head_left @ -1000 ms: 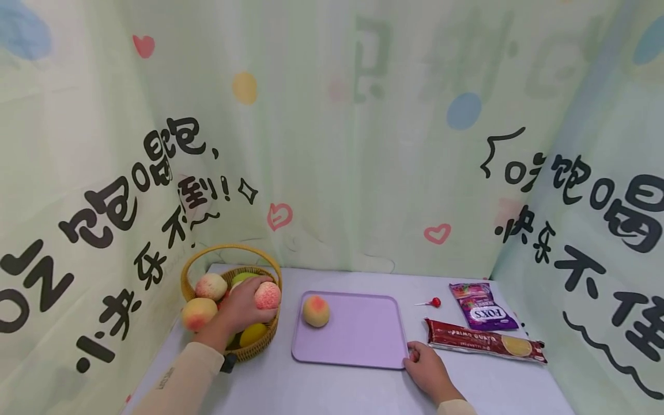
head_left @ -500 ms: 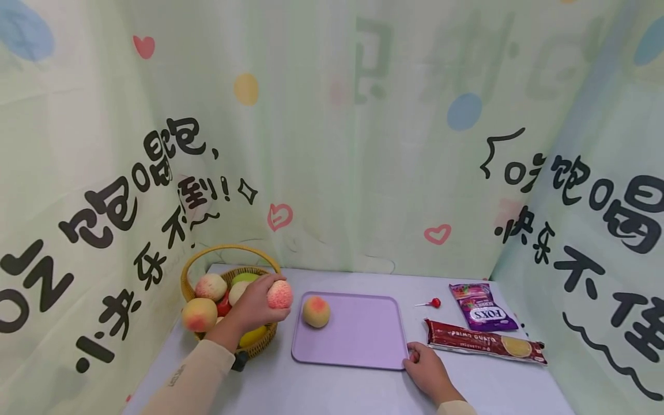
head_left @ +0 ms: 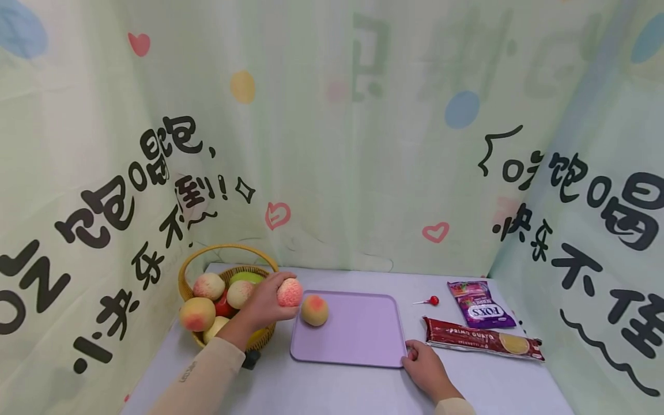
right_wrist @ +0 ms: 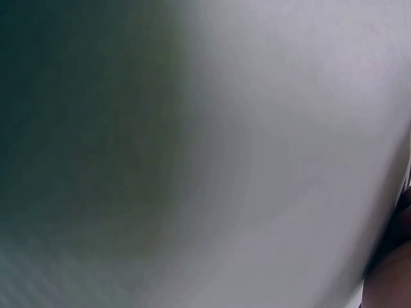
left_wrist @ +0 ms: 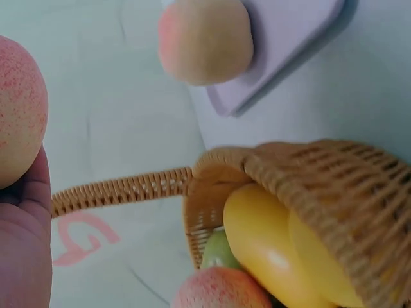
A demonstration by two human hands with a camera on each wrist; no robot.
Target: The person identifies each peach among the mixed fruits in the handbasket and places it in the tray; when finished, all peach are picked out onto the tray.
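Observation:
My left hand (head_left: 271, 301) grips a pink speckled peach (head_left: 290, 293), held between the basket and the tray. In the left wrist view this peach (left_wrist: 19, 112) shows at the left edge, with part of the hand below it. The wicker basket (head_left: 268, 337) stands behind my forearm, full of fruit. A yellow peach with a red blush (head_left: 314, 310) rests on the left part of the lilac tray (head_left: 358, 334). With thumb and fingers my right hand (head_left: 427, 369) pinches the tray's front right corner. The right wrist view is blurred and shows little of that hand.
Right of the tray lie a red lollipop (head_left: 433, 300), a purple Fox's candy bag (head_left: 481, 305) and a long dark red biscuit pack (head_left: 482, 338). A printed curtain (head_left: 332, 173) closes off the back and sides. The basket's tall handle (head_left: 228, 246) arches over the fruit.
My left hand has carried the pink peach rightward out of the basket toward the tray, uncovering more fruit. The right hand has stayed at the tray corner.

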